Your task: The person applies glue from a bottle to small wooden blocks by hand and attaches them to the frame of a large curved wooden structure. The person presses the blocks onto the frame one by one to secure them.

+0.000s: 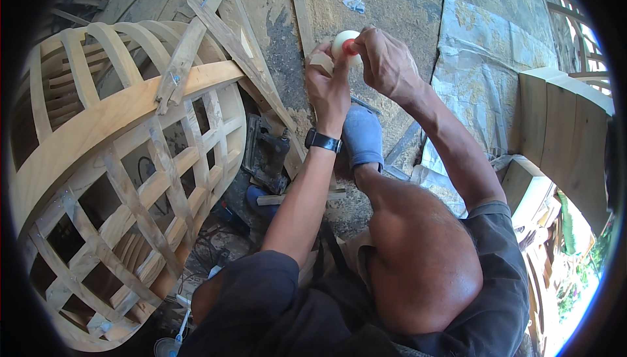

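The person's left hand (330, 93) is wrapped round a white rounded plastic-looking container (339, 38), its palm on the container's left and near side and its thumb lying up against the red cap-like piece (349, 47) on the container's face. A pale flat-sided block (321, 63) sits within the same grasp, at the container's lower left. The right hand (388, 63) comes in from the container's right, fingers curled inward at the red piece; they hide the contact, so I cannot tell whether they pinch it or only rest against it. The container shows nearly round, red piece toward the wearer's head, so its long axis seems to run roughly along the line of sight; both hands are about equally near, left under, right beside. Farther out, a blue-grey shoe (362, 135) stands on the near side of the container, a crumpled grey-white sheet (473, 63) spreads to its right, and a curved frame of light wooden slats (127, 119) fills the area to its left.
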Tool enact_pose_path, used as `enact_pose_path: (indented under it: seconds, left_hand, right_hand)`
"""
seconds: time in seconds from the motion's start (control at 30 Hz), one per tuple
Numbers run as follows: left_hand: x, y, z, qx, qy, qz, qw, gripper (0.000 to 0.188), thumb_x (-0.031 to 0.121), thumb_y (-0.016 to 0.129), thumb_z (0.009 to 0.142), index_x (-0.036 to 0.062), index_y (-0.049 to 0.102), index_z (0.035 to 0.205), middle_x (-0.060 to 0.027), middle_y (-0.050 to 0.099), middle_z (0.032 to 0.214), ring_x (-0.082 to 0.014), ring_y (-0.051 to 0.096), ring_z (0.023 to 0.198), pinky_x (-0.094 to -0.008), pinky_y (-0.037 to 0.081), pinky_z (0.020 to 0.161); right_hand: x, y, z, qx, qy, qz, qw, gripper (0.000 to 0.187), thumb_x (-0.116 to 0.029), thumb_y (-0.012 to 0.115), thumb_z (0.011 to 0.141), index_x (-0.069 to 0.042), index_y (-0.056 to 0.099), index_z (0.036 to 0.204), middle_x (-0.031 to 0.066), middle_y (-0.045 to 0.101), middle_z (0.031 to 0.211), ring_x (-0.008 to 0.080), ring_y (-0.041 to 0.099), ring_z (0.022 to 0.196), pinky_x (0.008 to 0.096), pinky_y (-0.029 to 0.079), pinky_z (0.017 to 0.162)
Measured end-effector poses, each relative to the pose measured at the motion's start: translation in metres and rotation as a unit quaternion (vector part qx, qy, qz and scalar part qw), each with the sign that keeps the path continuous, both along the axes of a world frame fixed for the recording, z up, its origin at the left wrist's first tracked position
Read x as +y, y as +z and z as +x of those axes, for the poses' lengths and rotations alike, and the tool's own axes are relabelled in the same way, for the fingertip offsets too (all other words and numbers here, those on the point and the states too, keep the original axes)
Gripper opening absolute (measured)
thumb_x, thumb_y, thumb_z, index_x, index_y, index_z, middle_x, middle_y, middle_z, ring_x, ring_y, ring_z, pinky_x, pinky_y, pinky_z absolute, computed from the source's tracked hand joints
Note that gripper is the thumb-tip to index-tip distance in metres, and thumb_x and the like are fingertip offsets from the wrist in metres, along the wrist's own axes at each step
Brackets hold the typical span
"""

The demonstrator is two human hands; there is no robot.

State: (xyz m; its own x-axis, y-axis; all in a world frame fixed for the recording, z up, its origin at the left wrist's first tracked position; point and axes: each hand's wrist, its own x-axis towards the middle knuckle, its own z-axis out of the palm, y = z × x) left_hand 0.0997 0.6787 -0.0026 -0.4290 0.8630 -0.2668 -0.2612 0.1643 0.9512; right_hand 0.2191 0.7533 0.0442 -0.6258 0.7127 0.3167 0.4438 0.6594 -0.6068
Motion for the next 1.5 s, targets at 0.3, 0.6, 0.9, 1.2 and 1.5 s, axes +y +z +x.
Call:
enact_pose_path:
  seconds: [0.3, 0.6, 0.9, 1.2, 1.5]
  left_hand:
    - [0.006, 0.003, -0.011, 0.204, -0.050, 0.092, 0.973, 0.048, 0.015, 0.073, 0.090, 0.0003, 0.052, 0.130, -0.0188, 0.063, 0.122, -0.0247, 0.066, 0.106, -0.0353, 0.055, 0.089]
    - [0.008, 0.005, -0.013, 0.208, -0.037, 0.080, 0.974, 0.045, 0.014, 0.074, 0.090, 0.0001, 0.054, 0.128, -0.0162, 0.064, 0.118, -0.0215, 0.067, 0.102, -0.0326, 0.056, 0.084]
    - [0.007, 0.002, -0.015, 0.151, -0.046, 0.083, 0.984, 0.049, 0.019, 0.074, 0.090, -0.0036, 0.054, 0.129, -0.0161, 0.065, 0.117, -0.0195, 0.067, 0.100, -0.0314, 0.056, 0.085]
    - [0.008, -0.001, -0.014, 0.186, -0.048, 0.079, 0.978, 0.051, 0.023, 0.074, 0.090, -0.0025, 0.054, 0.129, -0.0179, 0.066, 0.117, -0.0234, 0.068, 0.101, -0.0344, 0.057, 0.084]
    - [0.009, 0.001, -0.014, 0.173, -0.050, 0.077, 0.981, 0.048, 0.017, 0.074, 0.090, -0.0034, 0.054, 0.129, -0.0138, 0.065, 0.117, -0.0175, 0.066, 0.099, -0.0301, 0.055, 0.084]
  right_hand:
    - [0.005, 0.008, -0.005, -0.047, 0.000, -0.023, 0.999, 0.018, -0.003, 0.062, 0.083, -0.004, 0.048, 0.094, 0.0154, 0.061, 0.082, 0.0374, 0.064, 0.077, 0.0448, 0.051, 0.066]
    - [-0.003, 0.010, -0.014, 0.034, -0.113, -0.149, 0.982, 0.016, -0.012, 0.059, 0.094, -0.001, 0.048, 0.098, 0.0186, 0.064, 0.080, 0.0398, 0.065, 0.078, 0.0411, 0.051, 0.063]
    - [0.025, 0.015, 0.001, 0.097, -0.058, -0.549, 0.828, 0.033, -0.029, 0.061, 0.097, 0.003, 0.060, 0.093, 0.0086, 0.059, 0.073, 0.0134, 0.054, 0.067, 0.0301, 0.046, 0.062]
    - [0.004, 0.025, 0.000, 0.111, -0.144, -0.279, 0.943, 0.021, -0.020, 0.061, 0.097, 0.001, 0.060, 0.099, 0.0114, 0.066, 0.077, 0.0174, 0.062, 0.069, 0.0329, 0.048, 0.064]
    - [0.002, 0.030, 0.001, 0.070, -0.110, -0.236, 0.963, 0.015, -0.016, 0.058, 0.097, -0.002, 0.059, 0.102, 0.0153, 0.067, 0.082, 0.0297, 0.068, 0.075, 0.0385, 0.051, 0.068]
